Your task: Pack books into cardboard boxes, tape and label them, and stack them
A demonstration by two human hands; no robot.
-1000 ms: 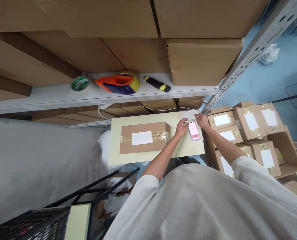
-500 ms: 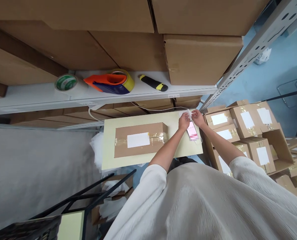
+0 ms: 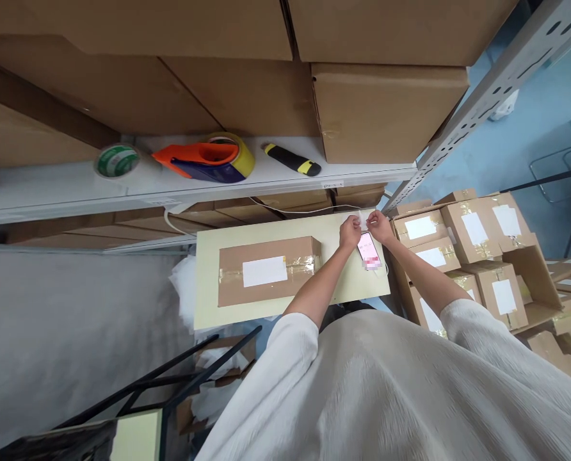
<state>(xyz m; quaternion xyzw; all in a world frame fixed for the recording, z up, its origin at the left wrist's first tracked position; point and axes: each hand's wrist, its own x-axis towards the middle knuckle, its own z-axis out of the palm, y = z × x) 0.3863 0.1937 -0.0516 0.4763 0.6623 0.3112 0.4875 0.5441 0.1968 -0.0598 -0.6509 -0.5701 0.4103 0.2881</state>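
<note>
A white slip (image 3: 363, 219) is pinched between the person's two hands, right of centre in the frame, over the far right part of the pale yellow worktop (image 3: 333, 256). The left hand (image 3: 349, 232) has its fingers drawn in narrow at the slip's left side; the right hand (image 3: 379, 226) grips it at the right side, thumb and fingers close together. The slip is too small to tell what is on it, and the fingers hide part of its edges.

Just below the hands in the frame, a phone (image 3: 369, 251) lies face up with its pinkish screen lit, touching neither hand. Left of them, near the frame's centre, a long brown carton (image 3: 297, 276) lies on the worktop with a white label (image 3: 265, 271) on its top and clear tape across its ends. A white cable (image 3: 295, 211) runs behind the worktop's far edge.

Across the upper part of the frame, a grey shelf (image 3: 266, 180) carries large brown boxes (image 3: 386, 115). Along its front, from left to right, sit a tape roll (image 3: 117, 161) with a green core, an orange and blue tape dispenser (image 3: 203, 161) and a black and yellow cutter (image 3: 292, 160). At the right of the frame, taped cartons (image 3: 475, 228) with white labels are stacked close together.
</note>
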